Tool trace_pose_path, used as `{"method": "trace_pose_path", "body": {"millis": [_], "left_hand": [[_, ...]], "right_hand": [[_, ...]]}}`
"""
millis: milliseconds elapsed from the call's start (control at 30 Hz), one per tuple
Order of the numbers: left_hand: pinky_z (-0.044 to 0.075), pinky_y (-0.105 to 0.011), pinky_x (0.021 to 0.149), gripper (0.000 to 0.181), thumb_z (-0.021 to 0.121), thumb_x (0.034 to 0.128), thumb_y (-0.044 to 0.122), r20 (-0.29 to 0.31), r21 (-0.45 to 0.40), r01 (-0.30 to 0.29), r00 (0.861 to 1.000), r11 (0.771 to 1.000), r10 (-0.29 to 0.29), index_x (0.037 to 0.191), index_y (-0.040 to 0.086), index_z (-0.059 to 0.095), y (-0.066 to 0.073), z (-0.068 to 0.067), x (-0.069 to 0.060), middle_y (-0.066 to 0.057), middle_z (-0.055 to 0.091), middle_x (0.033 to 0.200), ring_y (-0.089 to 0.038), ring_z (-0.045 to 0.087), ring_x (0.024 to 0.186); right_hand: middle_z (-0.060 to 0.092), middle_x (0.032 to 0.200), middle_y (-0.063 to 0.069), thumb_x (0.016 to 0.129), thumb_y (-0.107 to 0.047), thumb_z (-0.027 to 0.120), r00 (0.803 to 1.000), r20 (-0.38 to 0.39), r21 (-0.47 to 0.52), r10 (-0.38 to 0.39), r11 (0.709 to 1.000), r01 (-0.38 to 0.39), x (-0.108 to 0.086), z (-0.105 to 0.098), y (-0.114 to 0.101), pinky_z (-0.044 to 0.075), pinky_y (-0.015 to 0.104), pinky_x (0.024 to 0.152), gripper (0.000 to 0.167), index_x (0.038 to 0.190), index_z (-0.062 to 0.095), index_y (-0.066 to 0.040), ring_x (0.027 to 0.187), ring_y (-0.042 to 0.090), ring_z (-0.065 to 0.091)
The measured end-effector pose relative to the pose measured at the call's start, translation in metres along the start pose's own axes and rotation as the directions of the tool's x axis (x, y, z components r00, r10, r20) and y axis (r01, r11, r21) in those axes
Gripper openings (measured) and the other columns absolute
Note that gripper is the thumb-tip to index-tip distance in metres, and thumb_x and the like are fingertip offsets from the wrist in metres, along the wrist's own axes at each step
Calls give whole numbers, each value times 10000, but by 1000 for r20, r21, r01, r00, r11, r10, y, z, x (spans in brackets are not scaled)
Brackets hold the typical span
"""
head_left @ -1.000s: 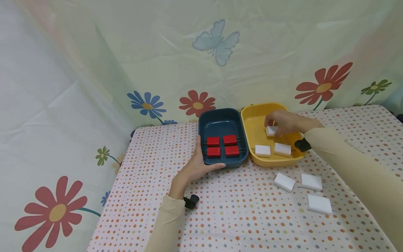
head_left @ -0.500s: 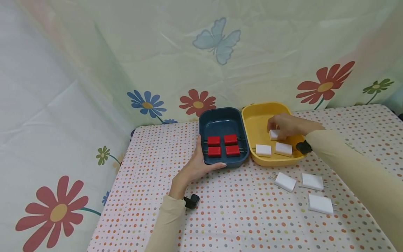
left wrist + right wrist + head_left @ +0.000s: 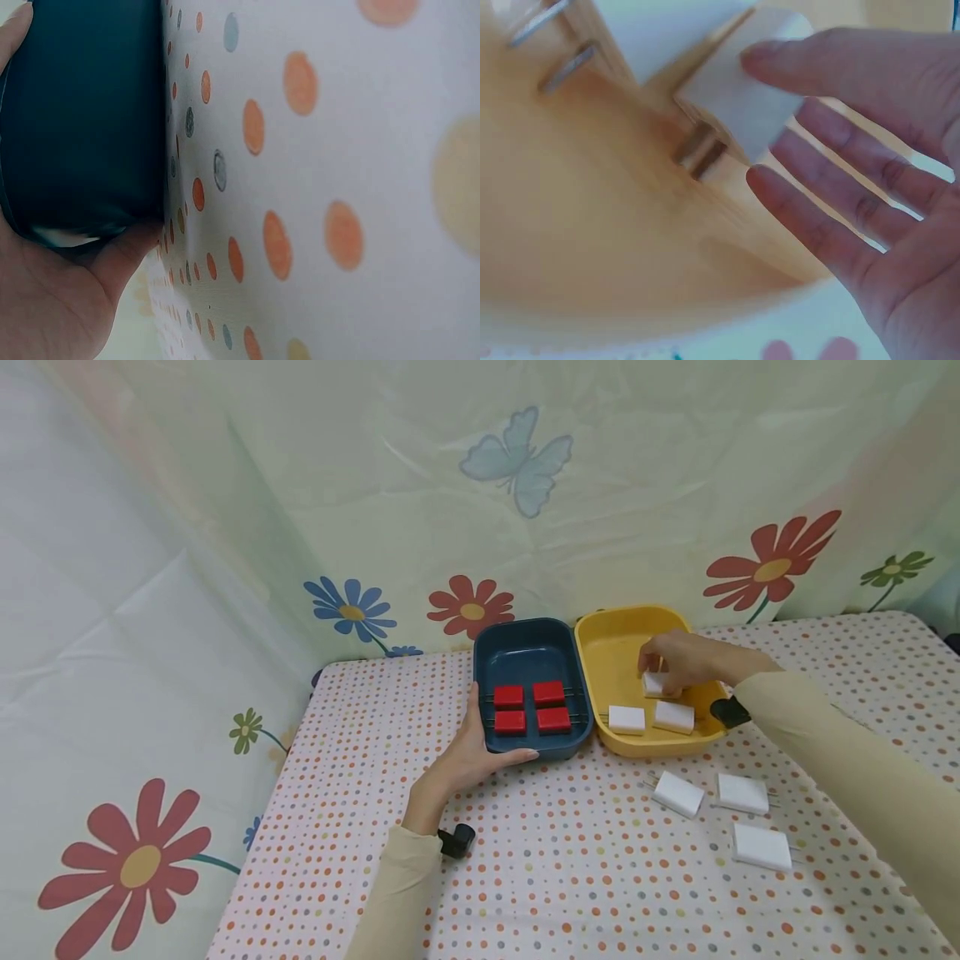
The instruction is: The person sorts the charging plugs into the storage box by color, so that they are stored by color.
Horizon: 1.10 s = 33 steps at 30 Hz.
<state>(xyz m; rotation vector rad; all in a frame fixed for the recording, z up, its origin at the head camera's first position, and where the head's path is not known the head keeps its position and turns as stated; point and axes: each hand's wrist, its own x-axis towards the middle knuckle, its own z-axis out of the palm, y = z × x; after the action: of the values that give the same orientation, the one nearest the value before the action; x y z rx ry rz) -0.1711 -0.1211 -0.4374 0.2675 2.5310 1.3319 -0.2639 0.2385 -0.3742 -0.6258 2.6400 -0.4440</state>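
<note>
In the head view the left hand (image 3: pixel 467 753) rests around the lower-left corner of the dark blue tray (image 3: pixel 531 643), fingers along its side and thumb at the front rim. Red blocks with metal pins, such as this red block (image 3: pixel 509 697), lie in that tray. Inside the yellow tray (image 3: pixel 611 639) the right hand (image 3: pixel 686 662) pinches a white plug block (image 3: pixel 654 684); the right wrist view shows the thumb on the white block (image 3: pixel 746 82), its two prongs pointing down-left. A white block (image 3: pixel 626 719) and another white block (image 3: pixel 674 717) lie nearer the tray's front.
On the dotted tablecloth (image 3: pixel 600 877) in front of the yellow tray lie three white blocks: one angled block (image 3: pixel 678 793), one behind right (image 3: pixel 742 793) and one nearer (image 3: pixel 761 847). A flowered curtain (image 3: pixel 637 485) hangs behind the two side-by-side trays.
The right hand, with the white block in its fingers, has moved slightly right and toward the tray's front, closer to the two blocks there. The left hand stays where it was on the blue tray.
</note>
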Motion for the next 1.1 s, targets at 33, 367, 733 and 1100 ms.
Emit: {"method": "trace_pose_path", "body": {"millis": [33,367,733,1100], "left_hand": [[265,-575,1234,1332,858,857,457,1,2,4,1000,1000,-4,1663,233,-179,0,0,0,-39,22,1760,-262,98,1599],[276,-578,1229,1330,850,862,472,7,-3,-2,1000,1000,2,1662,222,-183,0,-1,0,-46,25,1760,-272,110,1598],[263,-568,1237,1335,855,866,448,10,-17,-8,1000,1000,9,1658,213,-193,1,-1,-2,-45,18,1760,-259,93,1599],[272,-572,1232,1337,841,855,519,16,6,-5,1000,1000,5,1661,231,-187,3,-2,-3,-52,20,1761,-270,99,1601]], "right_hand": [[657,1042,156,803,86,815,1000,-10,-15,-10,1000,10,-2,-1,-1,584,479,848,331,1101,681,32,932,311,586],[677,1019,106,785,10,896,976,-124,-193,-182,969,156,-37,-15,-30,596,493,841,355,1092,718,32,935,294,642],[649,1069,50,770,-44,926,931,-240,-258,-275,943,212,-92,-6,-61,610,448,810,359,1088,760,-60,930,229,623],[659,1124,14,786,-82,923,944,-188,-162,-271,957,242,-132,32,-66,622,352,747,347,1088,756,-111,921,181,660]]}}
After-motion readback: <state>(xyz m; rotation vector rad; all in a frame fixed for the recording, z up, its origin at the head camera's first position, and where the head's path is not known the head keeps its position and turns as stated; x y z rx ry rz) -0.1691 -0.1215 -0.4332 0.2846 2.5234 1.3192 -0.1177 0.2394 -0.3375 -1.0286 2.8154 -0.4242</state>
